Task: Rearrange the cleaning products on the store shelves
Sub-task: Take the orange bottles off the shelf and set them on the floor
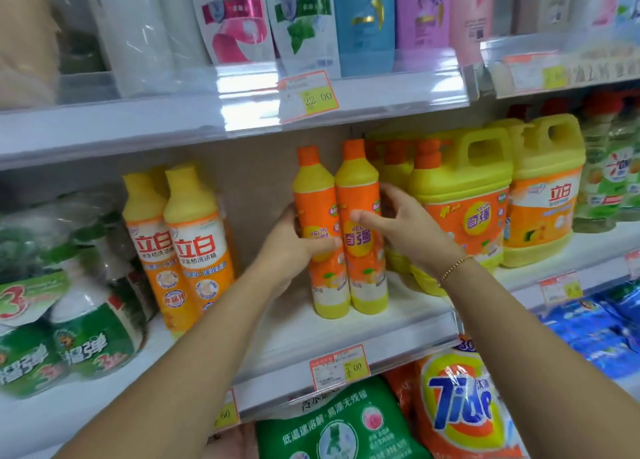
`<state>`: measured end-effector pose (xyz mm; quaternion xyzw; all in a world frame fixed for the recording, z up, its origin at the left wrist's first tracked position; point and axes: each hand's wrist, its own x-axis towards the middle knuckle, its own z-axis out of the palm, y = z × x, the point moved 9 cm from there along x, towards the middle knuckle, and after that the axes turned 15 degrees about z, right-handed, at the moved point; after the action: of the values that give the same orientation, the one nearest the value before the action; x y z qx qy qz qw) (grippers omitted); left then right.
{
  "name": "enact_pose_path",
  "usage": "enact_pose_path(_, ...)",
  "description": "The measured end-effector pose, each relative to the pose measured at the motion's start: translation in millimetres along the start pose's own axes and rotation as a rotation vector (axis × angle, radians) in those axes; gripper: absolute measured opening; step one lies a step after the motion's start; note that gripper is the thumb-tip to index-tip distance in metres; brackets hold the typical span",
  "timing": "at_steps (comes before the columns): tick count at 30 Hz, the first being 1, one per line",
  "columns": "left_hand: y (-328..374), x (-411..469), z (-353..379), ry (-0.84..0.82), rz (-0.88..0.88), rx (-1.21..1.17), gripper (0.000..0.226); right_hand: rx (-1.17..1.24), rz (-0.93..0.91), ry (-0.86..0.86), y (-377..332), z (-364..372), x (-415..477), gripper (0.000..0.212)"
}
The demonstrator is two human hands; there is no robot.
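Your left hand (294, 247) grips the left orange bottle (317, 199) at its middle: the fingers go round the left side and the thumb lies across the front label. Your right hand (408, 226) holds the right orange bottle (358, 264), with the fingers curled round its right side and the thumb stretched over the label. A thin gold bracelet (453, 268) sits on that wrist.

Both bottles stand upright on the middle shelf (346, 334), touching each other side by side, with orange caps and yellow shoulders. To their left, a little apart, stand two yellow-capped dish soap bottles (180, 247). Just beside them on the right are more bottles of the same kind and a large yellow jug (464, 195) with a handle.

On the shelf edge below hangs a price tag (341, 367) that reads 3.00. Under it stands a Tide bag (460, 403). Refill pouches (239, 18) fill the shelf above.
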<state>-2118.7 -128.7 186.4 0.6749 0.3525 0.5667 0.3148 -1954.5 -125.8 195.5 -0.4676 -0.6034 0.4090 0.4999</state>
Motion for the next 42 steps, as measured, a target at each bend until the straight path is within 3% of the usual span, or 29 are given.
enact_pose_path(4,-39,-33,9,-0.091,-0.130,0.073,0.064,-0.384,-0.048,0.147,37,4,-31,0.072)
enact_pose_path(8,-56,-45,10,-0.074,-0.123,0.175,0.045,-0.539,0.007,0.227,63,6,-33,0.058)
enact_pose_path(13,-73,-27,-6,0.080,-0.168,0.155,0.049,-0.500,0.114,0.105,71,12,9,0.060)
enact_pose_path(17,-96,-13,-16,0.167,-0.216,0.139,0.033,-0.393,0.263,-0.025,95,30,50,0.054)
enact_pose_path(21,-108,0,-28,0.233,-0.194,0.268,0.043,-0.587,0.283,0.028,93,41,71,0.050)
enact_pose_path(25,-113,2,-35,0.304,-0.170,0.268,0.042,-0.625,0.328,0.022,92,53,76,0.059)
enact_pose_path(36,-113,-3,-43,0.359,-0.206,0.316,0.049,-0.477,0.355,-0.074,111,57,90,0.064)
enact_pose_path(42,-103,-9,-39,0.337,-0.251,0.353,0.051,-0.366,0.381,-0.131,114,57,79,0.054)
